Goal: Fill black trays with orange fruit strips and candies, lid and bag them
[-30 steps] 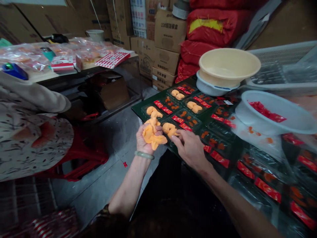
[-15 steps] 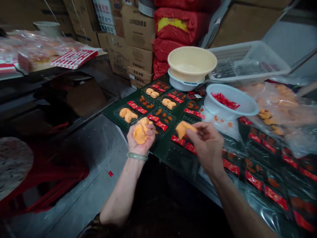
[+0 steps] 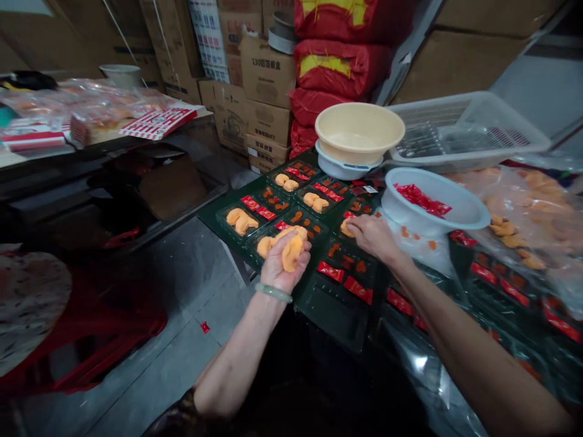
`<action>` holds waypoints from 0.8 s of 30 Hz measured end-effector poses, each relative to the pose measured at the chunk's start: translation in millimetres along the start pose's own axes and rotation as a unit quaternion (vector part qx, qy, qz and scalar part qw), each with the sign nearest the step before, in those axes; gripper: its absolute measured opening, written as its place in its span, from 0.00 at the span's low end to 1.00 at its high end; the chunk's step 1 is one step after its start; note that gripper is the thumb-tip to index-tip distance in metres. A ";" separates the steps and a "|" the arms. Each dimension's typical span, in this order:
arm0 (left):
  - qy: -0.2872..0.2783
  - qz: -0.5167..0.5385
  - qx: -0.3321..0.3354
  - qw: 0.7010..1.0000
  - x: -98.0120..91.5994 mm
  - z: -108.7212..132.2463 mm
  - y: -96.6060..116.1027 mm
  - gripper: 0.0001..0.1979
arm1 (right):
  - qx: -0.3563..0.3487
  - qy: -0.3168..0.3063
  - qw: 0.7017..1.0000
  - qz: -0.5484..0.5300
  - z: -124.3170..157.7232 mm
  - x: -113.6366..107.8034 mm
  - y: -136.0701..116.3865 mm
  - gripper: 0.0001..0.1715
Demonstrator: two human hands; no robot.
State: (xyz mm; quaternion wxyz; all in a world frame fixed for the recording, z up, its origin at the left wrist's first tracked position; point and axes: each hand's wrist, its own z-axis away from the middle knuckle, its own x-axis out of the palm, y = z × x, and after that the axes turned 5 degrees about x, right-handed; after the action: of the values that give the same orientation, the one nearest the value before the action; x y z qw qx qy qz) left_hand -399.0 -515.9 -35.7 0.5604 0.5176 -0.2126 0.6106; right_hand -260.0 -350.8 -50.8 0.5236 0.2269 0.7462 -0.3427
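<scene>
My left hand (image 3: 282,264), with a pale green bangle at the wrist, is closed around several folded pale-orange pieces (image 3: 292,252) and hovers over the front edge of the table. My right hand (image 3: 372,235) reaches farther over the table, fingers pinched on one pale-orange piece (image 3: 347,227) low at a black tray; the fingers partly cover it. Nearby, a tray with two red packets (image 3: 359,289) and small brown-orange bits has a bare front compartment (image 3: 336,312). Farther left, a filled tray holds pale-orange pieces (image 3: 242,222) beside red packets (image 3: 258,207).
A pale blue basin (image 3: 437,224) of red packets stands right of my right hand. Behind are a cream basin (image 3: 359,121) and a white basket (image 3: 483,155). A plastic bag of orange pieces (image 3: 532,182) lies far right. A red stool (image 3: 104,340) stands left on the floor.
My right hand has moved away from me, carrying its pale-orange piece down to a tray beyond. The left hand has shifted slightly right, still holding its pieces. The view has tilted a little.
</scene>
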 end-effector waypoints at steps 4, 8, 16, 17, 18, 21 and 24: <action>0.031 -0.082 0.076 0.993 7.9 -3.2 -23.0 0.15 | 0.045 -0.020 0.941 -0.335 35.5 -20.8 -48.0 0.16; 0.028 -0.080 0.202 0.976 11.8 -3.5 -45.8 0.21 | 0.084 -0.060 0.892 -0.441 64.1 -20.6 -84.4 0.19; 0.046 -0.089 0.054 0.993 7.9 -10.8 -35.4 0.11 | 0.194 -0.045 0.748 -0.633 78.1 -47.0 -48.8 0.19; 0.043 -0.088 0.045 0.994 7.5 -10.2 -30.8 0.09 | 0.206 -0.031 0.749 -0.629 75.5 -50.3 -36.0 0.20; 0.038 -0.084 0.042 0.995 7.0 -9.2 -26.4 0.07 | 0.219 -0.021 0.756 -0.617 71.3 -52.5 -22.2 0.21; 0.026 -0.066 0.041 0.997 4.1 -5.3 -14.8 0.04 | 0.244 -0.007 0.789 -0.564 52.5 -52.6 17.8 0.23; 0.038 -0.058 0.050 0.996 0.0 -2.1 -6.2 0.03 | 0.236 0.011 0.843 -0.484 31.7 -46.5 42.4 0.24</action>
State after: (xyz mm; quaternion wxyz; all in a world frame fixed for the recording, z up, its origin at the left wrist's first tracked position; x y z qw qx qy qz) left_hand -394.2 -512.4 -38.5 0.5760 0.5325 -0.1304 0.6063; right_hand -194.3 -345.5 -25.7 0.2135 -0.0426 0.6635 -0.7158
